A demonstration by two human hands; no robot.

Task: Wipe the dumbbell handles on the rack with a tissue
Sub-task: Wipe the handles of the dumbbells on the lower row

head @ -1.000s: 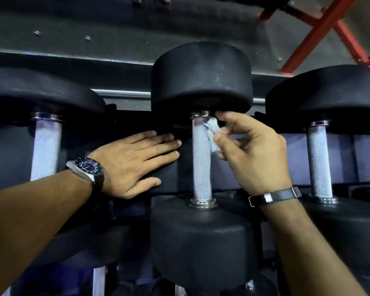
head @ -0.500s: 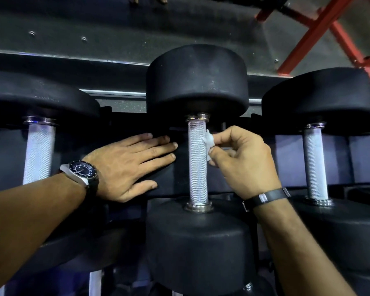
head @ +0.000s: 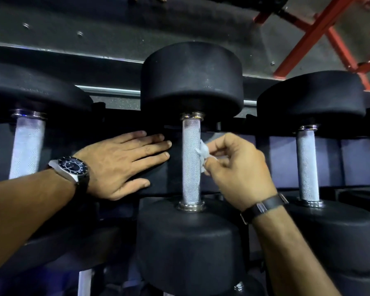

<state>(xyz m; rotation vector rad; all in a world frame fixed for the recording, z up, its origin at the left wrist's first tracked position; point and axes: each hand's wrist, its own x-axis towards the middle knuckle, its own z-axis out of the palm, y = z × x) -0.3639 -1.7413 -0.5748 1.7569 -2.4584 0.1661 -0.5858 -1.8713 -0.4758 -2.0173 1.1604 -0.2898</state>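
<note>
A black dumbbell lies on the rack in the middle, its knurled silver handle (head: 191, 161) running between two round black heads. My right hand (head: 235, 167) pinches a small crumpled white tissue (head: 203, 153) and holds it against the right side of that handle, about halfway along. My left hand (head: 124, 165) rests flat with straight fingers on the dark rack surface (head: 175, 167) just left of the handle, a watch on its wrist.
A second dumbbell handle (head: 27, 148) lies to the left and a third handle (head: 307, 163) to the right, each between black heads. More dumbbells sit on a lower tier. A red metal frame (head: 312, 33) crosses the upper right.
My right hand has slid the tissue down the handle from near its top collar to about its middle. My left hand has stayed flat on the rack.
</note>
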